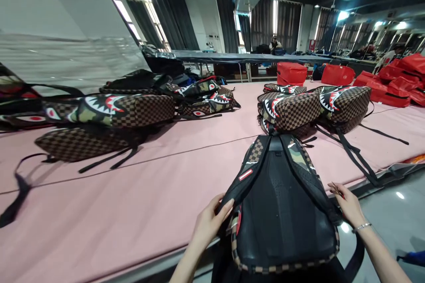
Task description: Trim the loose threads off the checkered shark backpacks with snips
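Note:
A backpack [278,199] lies with its black padded back panel up, at the near edge of the pink-covered table, its lower end overhanging toward me. Brown checks and camouflage show along its sides. My left hand [212,219] is closed around the left shoulder strap [247,177], which bears a small red and white label. Beside the right shoulder strap [307,181], my right hand [348,205] is closed on a small, thin red and dark tool [337,190]; its exact kind is too small to make out.
Checked backpacks with shark-mouth prints [292,108] lie just beyond, straps trailing. More backpacks [113,110] are piled on the left of the pink table [159,212]. Red bags [388,82] sit at the far right. A person [275,44] is in the background.

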Motion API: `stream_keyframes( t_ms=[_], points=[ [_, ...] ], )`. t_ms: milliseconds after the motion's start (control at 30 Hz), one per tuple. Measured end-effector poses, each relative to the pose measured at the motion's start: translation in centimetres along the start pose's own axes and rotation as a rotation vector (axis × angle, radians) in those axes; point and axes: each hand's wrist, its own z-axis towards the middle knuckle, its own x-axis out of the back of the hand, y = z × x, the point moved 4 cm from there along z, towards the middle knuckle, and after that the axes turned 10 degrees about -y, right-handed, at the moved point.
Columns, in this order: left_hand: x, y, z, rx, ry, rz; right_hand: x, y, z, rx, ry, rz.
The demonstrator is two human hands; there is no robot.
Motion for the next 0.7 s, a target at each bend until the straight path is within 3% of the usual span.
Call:
stream_keyframes(
  t_ms=[67, 133, 233, 300, 333, 400, 500, 567, 633, 700],
  points=[
    [-1.7, 1.5, -1.0, -0.034, -0.016, -0.032, -1.1, 0.8, 0.4, -0.082, -0.06, 0.017],
    [-4.9, 2.3, -2.6, -0.075, -0.031, -0.012, -2.4, 1.6, 0.6, -0.132, -0.132, 0.069],
    [-9.9, 2.9, -4.7, -0.124, -0.027, 0.287, -3.8, 2.5, 0.7, -0.116, -0.208, 0.145],
    [-11.6, 3.1, -5.3, -0.098, -0.107, 0.489, -4.2, 3.2, 0.7, -0.101, -0.253, 0.185],
    [-11.3, 3.3, -5.3, -0.074, -0.126, 0.551, -4.3, 3.6, 0.7, -0.103, -0.259, 0.213],
    [-8.8, 3.5, -4.5, -0.037, -0.082, 0.585, -4.1, 4.5, 0.2, -0.116, -0.214, 0.296],
    [-2.3, 3.3, -2.2, -0.1, 0.234, 0.514, -3.5, 6.2, -1.8, -0.147, -0.02, 0.429],
    [1.1, 1.6, -0.1, -0.049, 0.336, 0.44, -3.6, 7.4, -4.2, -0.178, 0.123, 0.45],
    [2.6, -0.6, 2.1, 0.078, 0.312, 0.415, -4.4, 8.5, -7.1, -0.227, 0.234, 0.424],
    [2.1, -2.9, 4.0, 0.217, 0.137, 0.276, -5.9, 9.4, -9.8, -0.282, 0.304, 0.417]
  ],
)
